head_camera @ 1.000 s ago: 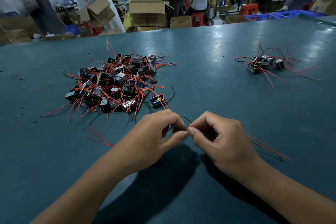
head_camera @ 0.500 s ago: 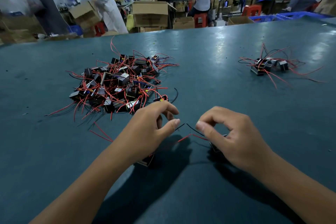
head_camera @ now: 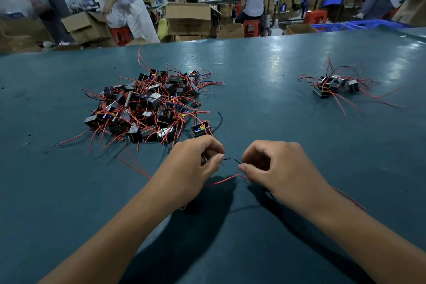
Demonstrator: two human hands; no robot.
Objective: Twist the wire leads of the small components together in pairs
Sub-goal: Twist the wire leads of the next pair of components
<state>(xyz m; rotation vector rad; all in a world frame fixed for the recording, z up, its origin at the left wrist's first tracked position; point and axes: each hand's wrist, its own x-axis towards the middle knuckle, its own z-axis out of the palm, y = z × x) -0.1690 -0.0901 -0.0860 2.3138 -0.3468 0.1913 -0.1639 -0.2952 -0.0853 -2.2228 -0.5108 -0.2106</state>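
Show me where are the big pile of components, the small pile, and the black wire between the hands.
big pile (head_camera: 147,106), head view, middle of heap.
small pile (head_camera: 334,86), head view, black components.
black wire (head_camera: 231,159), head view, stretch between fingertips.

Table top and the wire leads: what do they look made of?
Table top: teal sheet, probably rubber or vinyl matting; soft sheen, scuffs, light glare patches. Wire leads: thin red and black plastic-looking insulation, flexible, curling freely; the core cannot be made out.

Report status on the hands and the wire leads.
Left hand and right hand each pinching a black lead, ends meeting between them. Red leads crossed below. Nothing in the way; big pile clear behind.
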